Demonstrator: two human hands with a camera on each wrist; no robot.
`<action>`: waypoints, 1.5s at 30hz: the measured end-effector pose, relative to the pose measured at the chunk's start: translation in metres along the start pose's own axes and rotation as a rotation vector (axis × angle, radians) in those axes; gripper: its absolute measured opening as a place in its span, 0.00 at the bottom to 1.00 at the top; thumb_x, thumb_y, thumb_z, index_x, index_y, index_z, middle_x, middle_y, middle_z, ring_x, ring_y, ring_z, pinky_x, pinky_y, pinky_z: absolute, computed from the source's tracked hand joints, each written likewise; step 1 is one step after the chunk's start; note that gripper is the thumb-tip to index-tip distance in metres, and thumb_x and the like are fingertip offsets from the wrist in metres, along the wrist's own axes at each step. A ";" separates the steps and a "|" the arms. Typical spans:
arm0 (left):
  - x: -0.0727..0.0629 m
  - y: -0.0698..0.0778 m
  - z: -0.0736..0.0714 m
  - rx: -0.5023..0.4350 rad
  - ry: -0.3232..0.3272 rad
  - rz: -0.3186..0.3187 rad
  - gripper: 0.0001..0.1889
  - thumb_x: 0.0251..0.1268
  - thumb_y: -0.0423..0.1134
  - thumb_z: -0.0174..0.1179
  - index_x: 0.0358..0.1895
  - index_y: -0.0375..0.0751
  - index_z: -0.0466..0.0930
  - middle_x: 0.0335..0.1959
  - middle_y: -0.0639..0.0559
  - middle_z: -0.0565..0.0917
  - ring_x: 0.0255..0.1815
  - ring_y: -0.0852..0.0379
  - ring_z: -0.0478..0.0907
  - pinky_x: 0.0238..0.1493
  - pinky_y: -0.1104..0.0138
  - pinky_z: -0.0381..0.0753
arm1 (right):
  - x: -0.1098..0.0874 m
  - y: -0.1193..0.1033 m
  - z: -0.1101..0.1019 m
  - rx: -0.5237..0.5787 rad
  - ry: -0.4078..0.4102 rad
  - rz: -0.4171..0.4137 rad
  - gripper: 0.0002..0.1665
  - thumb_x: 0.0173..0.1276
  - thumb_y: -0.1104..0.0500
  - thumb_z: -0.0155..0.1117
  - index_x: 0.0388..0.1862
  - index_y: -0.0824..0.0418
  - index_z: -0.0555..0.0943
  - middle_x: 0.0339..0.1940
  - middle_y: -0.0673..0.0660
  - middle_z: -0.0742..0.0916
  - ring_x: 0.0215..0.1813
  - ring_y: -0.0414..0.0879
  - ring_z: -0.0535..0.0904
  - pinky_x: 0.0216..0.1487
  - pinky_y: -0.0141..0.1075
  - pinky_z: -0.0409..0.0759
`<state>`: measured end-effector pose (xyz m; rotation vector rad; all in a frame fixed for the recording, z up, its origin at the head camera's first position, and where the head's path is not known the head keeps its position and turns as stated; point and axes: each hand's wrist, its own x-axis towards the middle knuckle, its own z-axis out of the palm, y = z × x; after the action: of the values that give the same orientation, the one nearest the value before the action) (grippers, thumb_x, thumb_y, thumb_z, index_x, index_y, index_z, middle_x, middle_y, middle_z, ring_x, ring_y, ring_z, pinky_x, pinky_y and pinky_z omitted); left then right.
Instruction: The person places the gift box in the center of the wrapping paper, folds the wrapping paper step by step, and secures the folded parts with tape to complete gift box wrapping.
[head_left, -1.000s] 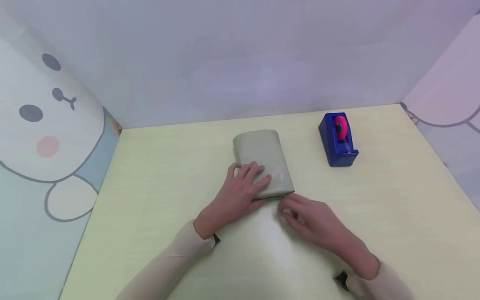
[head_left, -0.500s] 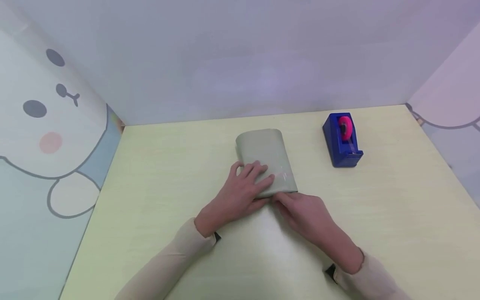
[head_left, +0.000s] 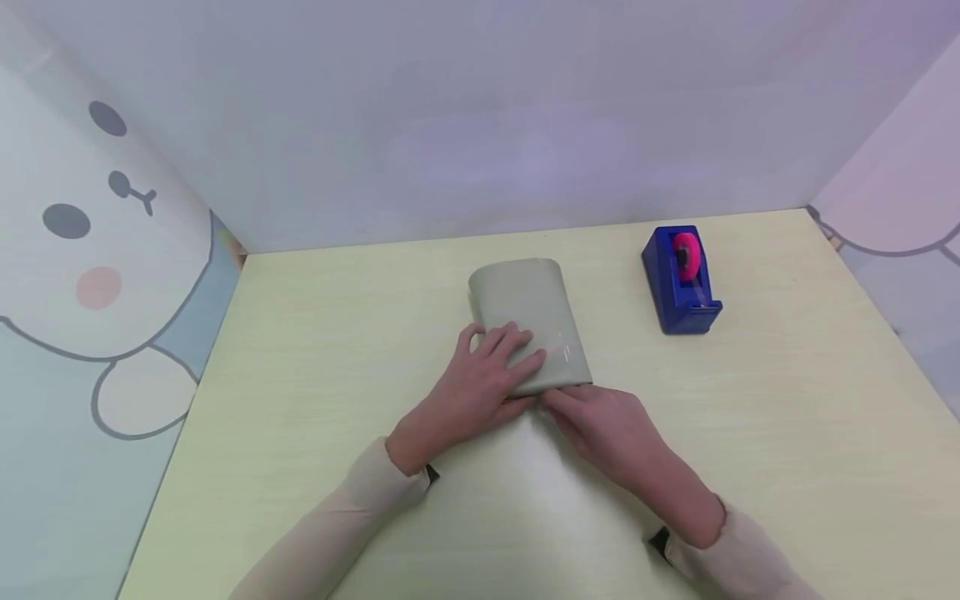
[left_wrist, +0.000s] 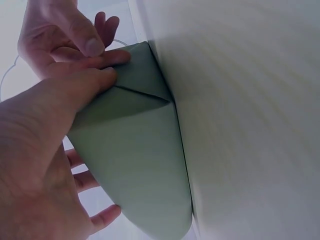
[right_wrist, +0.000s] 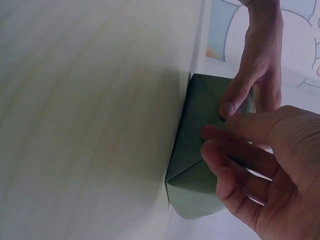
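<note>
A package wrapped in grey-green paper (head_left: 521, 296) lies on the table, with a shiny patch near its front right corner. My left hand (head_left: 468, 396) holds it down, fingers spread over the top and thumb against the near end. In the left wrist view, folded flaps meet in a slanting crease on that end face (left_wrist: 142, 75), and the left thumb presses there. My right hand (right_wrist: 285, 165) touches the same end beside the left thumb, index finger extended against the paper and the other fingers loosely bent. Whether anything thin lies under its fingertips is hidden.
A blue tape dispenser (head_left: 671, 292) with a pink core stands behind and to the right of the package. The pale wooden table (head_left: 315, 333) runs back to a plain light wall (head_left: 450, 125). Panels with cartoon animals (head_left: 97, 287) flank both sides.
My right hand has moved left along the package's near end, up to the left thumb, then stayed there. The left hand keeps its place on the package. The head view shifted slightly.
</note>
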<state>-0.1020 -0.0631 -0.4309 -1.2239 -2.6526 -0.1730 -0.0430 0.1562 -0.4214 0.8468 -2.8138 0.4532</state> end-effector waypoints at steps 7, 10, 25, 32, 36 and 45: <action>0.000 0.001 0.000 0.019 0.017 0.010 0.29 0.71 0.61 0.63 0.71 0.55 0.74 0.70 0.47 0.74 0.72 0.46 0.71 0.68 0.43 0.67 | 0.002 -0.007 0.000 -0.043 0.012 0.038 0.12 0.65 0.59 0.77 0.45 0.51 0.85 0.28 0.51 0.88 0.23 0.38 0.73 0.22 0.34 0.76; 0.001 0.001 -0.001 0.024 0.012 0.011 0.30 0.71 0.62 0.62 0.71 0.56 0.74 0.71 0.48 0.74 0.72 0.47 0.70 0.68 0.44 0.67 | 0.001 -0.009 0.000 -0.049 0.025 0.047 0.14 0.65 0.59 0.76 0.48 0.53 0.85 0.33 0.53 0.91 0.25 0.40 0.78 0.24 0.36 0.81; 0.000 0.000 -0.003 0.009 0.002 0.003 0.29 0.73 0.63 0.59 0.71 0.55 0.74 0.71 0.47 0.74 0.73 0.46 0.69 0.68 0.44 0.66 | 0.003 -0.012 0.003 -0.047 0.078 0.056 0.11 0.66 0.62 0.76 0.45 0.55 0.84 0.31 0.54 0.91 0.26 0.45 0.84 0.25 0.39 0.82; 0.001 0.001 -0.002 0.044 0.024 0.004 0.27 0.74 0.62 0.59 0.69 0.55 0.75 0.69 0.48 0.75 0.72 0.46 0.69 0.67 0.43 0.67 | 0.004 -0.017 0.001 0.016 0.027 0.172 0.09 0.67 0.63 0.74 0.42 0.57 0.83 0.26 0.52 0.88 0.22 0.37 0.71 0.22 0.34 0.76; 0.001 0.001 -0.002 0.038 0.031 0.005 0.27 0.73 0.62 0.59 0.68 0.54 0.75 0.68 0.47 0.75 0.71 0.46 0.69 0.66 0.43 0.68 | 0.004 -0.019 0.001 0.056 0.022 0.223 0.09 0.66 0.63 0.75 0.43 0.58 0.84 0.26 0.53 0.88 0.21 0.37 0.69 0.22 0.33 0.73; 0.002 0.003 -0.001 0.020 0.028 0.002 0.27 0.73 0.61 0.60 0.69 0.54 0.75 0.68 0.47 0.75 0.72 0.45 0.69 0.67 0.42 0.68 | 0.002 -0.024 0.001 0.090 0.064 0.289 0.05 0.67 0.64 0.74 0.37 0.61 0.84 0.18 0.51 0.82 0.19 0.38 0.66 0.20 0.33 0.67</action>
<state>-0.1005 -0.0598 -0.4297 -1.2081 -2.6228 -0.1616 -0.0315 0.1354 -0.4160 0.4299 -2.8835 0.6394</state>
